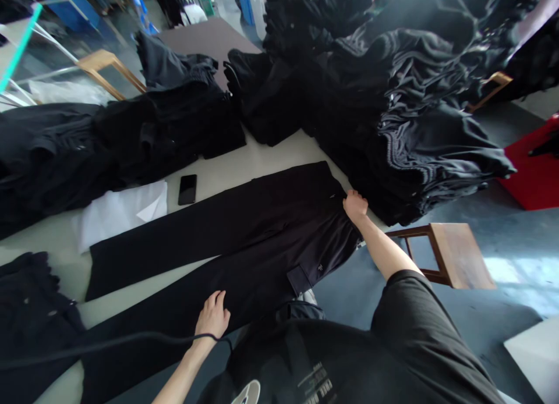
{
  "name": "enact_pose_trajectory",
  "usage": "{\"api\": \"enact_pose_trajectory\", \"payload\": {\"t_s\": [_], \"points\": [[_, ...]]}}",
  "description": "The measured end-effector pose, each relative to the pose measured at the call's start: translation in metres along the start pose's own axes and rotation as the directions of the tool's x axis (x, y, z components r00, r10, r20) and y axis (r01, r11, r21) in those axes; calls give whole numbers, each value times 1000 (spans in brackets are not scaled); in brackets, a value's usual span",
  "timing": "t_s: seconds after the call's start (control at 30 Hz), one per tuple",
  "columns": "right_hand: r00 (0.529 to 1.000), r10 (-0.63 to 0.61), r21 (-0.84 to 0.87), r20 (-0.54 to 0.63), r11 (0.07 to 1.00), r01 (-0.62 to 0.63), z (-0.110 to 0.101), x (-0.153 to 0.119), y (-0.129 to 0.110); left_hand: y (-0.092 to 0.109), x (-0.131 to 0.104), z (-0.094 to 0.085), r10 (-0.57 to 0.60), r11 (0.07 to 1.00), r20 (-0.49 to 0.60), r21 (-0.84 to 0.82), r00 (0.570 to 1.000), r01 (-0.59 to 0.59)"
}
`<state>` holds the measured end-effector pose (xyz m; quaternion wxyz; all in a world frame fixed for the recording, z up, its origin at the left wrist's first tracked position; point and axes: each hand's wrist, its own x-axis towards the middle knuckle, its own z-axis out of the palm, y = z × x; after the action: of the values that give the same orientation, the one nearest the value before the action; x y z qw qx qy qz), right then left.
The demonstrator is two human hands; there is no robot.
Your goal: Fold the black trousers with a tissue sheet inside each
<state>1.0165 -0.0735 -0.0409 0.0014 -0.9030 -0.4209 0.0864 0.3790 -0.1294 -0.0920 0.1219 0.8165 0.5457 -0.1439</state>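
A pair of black trousers (262, 218) lies spread across the table, its waist to the right and both legs stretching left. My right hand (356, 206) is closed on the waistband at the right end. Lower down, my left hand (212, 316) rests on the nearer leg, its fingers slightly bent over the cloth and gripping nothing that shows. A pocket flap (299, 280) sticks out along the near side, close to a small pale logo. Some of the waistband is hidden under my right fingers.
Tall stacks of black garments (419, 130) rise at the right back, with more black piles (174, 124) at the left. A phone (187, 190) and white sheets (126, 209) lie beyond the trousers on the pale table (275, 153). A wooden stool (463, 255) stands right; a dark cable (144, 337) crosses my left wrist.
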Motion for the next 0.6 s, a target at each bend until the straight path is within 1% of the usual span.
{"api": "enact_pose_trajectory", "payload": {"t_s": [0.03,0.1,0.13,0.2,0.27,0.3,0.33,0.37,0.4,0.43,0.47,0.5,0.53,0.57,0.6], "points": [[1000,-14,-8,-8,1000,14,-1,-2,-2,0,1,1,-2,1000,3,5,1000,2],[999,-45,-13,20,999,45,-2,-9,-6,2,0,1,-8,1000,-6,8,1000,8],[997,-62,0,44,998,62,-1,-13,-8,4,-1,1,-7,1000,-24,5,1000,8],[990,-128,74,66,990,123,1,-21,-9,8,-8,0,8,1000,-96,-16,995,-9],[969,-244,179,34,956,234,4,-29,-4,11,-21,1,61,996,-174,-56,983,-71],[956,-294,224,2,932,286,5,-33,1,11,-29,2,101,990,-196,-75,975,-118],[949,-313,253,-30,916,310,7,-36,8,10,-39,5,140,983,-200,-88,970,-160],[957,-287,267,-47,919,289,9,-39,17,8,-48,9,169,978,-189,-90,967,-188],[978,-206,263,-38,942,209,11,-41,26,4,-58,14,184,977,-168,-76,968,-198],[996,-90,245,-3,966,88,14,-44,36,1,-67,19,182,981,-146,-46,972,-191],[998,33,214,51,976,-43,17,-47,45,-3,-74,24,169,985,-130,-8,977,-171],[985,133,178,113,972,-152,20,-51,54,-7,-80,28,149,989,-122,33,981,-146],[966,196,144,169,965,-221,23,-55,62,-9,-84,32,130,990,-120,68,984,-123],[952,224,119,209,960,-252,26,-60,69,-10,-86,34,115,990,-123,94,986,-104],[945,230,100,231,961,-258,30,-66,75,-9,-87,36,98,990,-127,110,987,-85]]}}
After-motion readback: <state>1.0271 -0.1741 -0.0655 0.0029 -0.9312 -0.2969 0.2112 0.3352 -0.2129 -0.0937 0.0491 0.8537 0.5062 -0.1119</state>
